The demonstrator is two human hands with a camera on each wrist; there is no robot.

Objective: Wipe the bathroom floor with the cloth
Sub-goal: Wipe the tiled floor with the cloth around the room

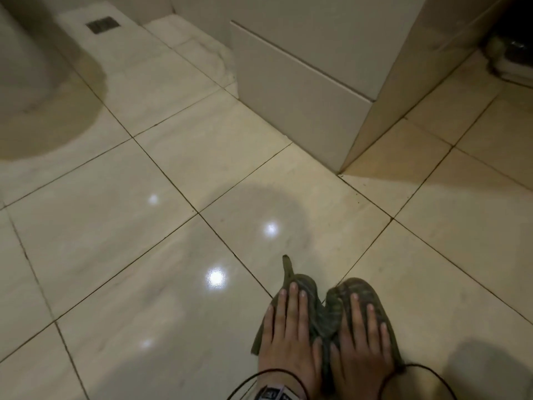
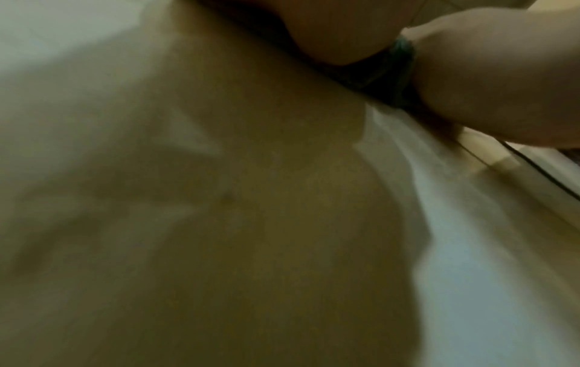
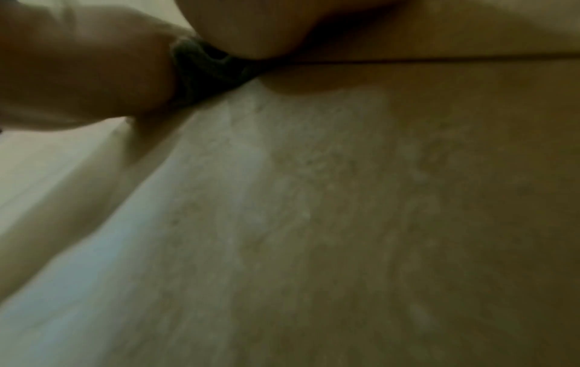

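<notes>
A dark green cloth [image 1: 328, 316] lies bunched on the glossy beige tiled floor [image 1: 173, 174] at the bottom of the head view. My left hand [image 1: 288, 327] and right hand [image 1: 366, 336] press flat on it side by side, fingers straight and pointing away from me. A thin tail of cloth sticks out ahead of the left fingers. In the blurred left wrist view a sliver of cloth [image 2: 395, 74] shows between the two hands, with the right hand [image 2: 486, 87] beside it. The right wrist view shows the same cloth [image 3: 204, 74] next to the left hand [image 3: 87, 74].
A white cabinet [image 1: 302, 90] stands ahead, its corner reaching the floor to the front right. A toilet base [image 1: 26, 67] sits at the far left with a floor drain [image 1: 102, 24] behind it. Black cables [image 1: 418, 368] loop around my wrists. Open tiles stretch ahead and left.
</notes>
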